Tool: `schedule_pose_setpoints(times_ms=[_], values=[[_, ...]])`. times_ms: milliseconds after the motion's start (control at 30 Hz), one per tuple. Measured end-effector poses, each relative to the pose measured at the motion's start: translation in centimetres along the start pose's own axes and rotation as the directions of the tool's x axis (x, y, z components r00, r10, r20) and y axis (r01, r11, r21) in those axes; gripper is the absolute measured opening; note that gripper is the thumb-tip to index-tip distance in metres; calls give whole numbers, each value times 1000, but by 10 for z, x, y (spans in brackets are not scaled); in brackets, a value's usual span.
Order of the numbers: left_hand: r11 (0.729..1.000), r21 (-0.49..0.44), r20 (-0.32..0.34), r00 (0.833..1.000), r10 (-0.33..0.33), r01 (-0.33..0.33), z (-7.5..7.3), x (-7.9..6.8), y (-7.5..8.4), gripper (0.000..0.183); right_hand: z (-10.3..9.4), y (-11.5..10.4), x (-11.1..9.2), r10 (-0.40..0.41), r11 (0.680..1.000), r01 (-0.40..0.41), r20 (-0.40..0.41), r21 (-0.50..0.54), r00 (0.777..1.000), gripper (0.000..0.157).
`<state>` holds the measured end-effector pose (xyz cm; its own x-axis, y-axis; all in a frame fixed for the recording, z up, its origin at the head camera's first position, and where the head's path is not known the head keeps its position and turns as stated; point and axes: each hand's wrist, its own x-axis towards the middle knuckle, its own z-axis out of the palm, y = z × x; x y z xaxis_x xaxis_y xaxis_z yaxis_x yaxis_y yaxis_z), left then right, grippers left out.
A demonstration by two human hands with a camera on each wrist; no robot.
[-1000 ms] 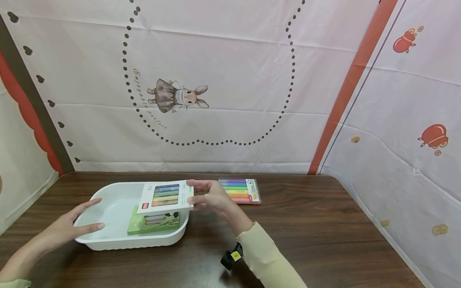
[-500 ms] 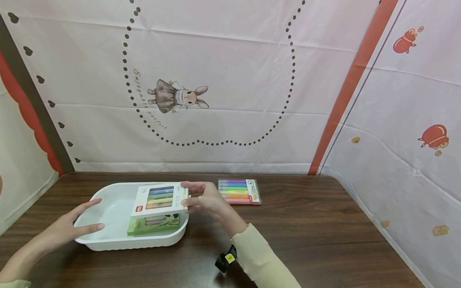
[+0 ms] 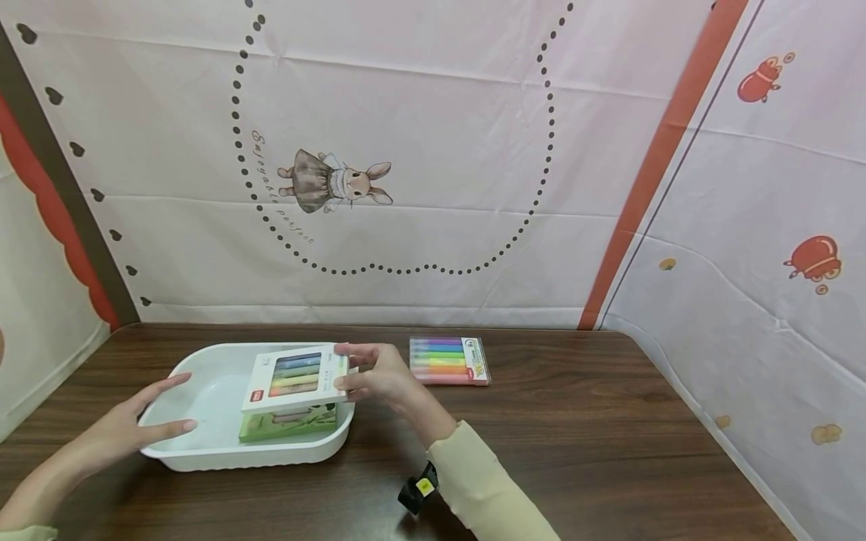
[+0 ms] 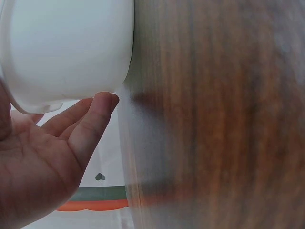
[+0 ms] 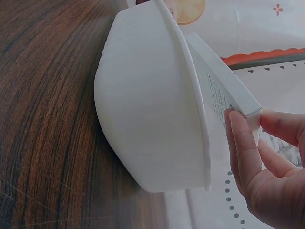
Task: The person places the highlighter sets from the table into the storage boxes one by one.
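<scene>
A white plastic basin stands on the table at the left in the head view. My left hand holds its left end, thumb and a finger over the rim; in the left wrist view other fingers lie against the outer wall. My right hand pinches the right end of a white windowed box of coloured pens. That box is tilted over the basin's right half, its left end lower. Beneath it a green box lies in the basin, partly covered. The right wrist view shows the white box above the rim.
A clear pack of rainbow-coloured pens lies on the brown wooden table, right of the basin near the back edge. A printed cloth hangs behind the table. A black strap device sits at the right wrist.
My right hand has moved left and slightly down with the white pen box, bringing it further over the basin and covering more of the green box. The left hand has not moved.
</scene>
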<state>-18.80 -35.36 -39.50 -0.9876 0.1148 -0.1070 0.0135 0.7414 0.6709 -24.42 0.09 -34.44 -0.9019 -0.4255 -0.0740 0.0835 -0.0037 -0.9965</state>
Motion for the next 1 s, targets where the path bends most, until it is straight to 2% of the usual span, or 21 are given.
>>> schedule_pose_setpoints(times_ms=[533,1000], values=[[1000,-8,-7,1000,15,-15,1,0,-2,79,9,3,4,1,995,-3,-12,-96,1000,46],[1000,-7,-6,1000,4,-4,0,-3,7,78,15,8,10,8,987,-14,-33,-162,999,44]])
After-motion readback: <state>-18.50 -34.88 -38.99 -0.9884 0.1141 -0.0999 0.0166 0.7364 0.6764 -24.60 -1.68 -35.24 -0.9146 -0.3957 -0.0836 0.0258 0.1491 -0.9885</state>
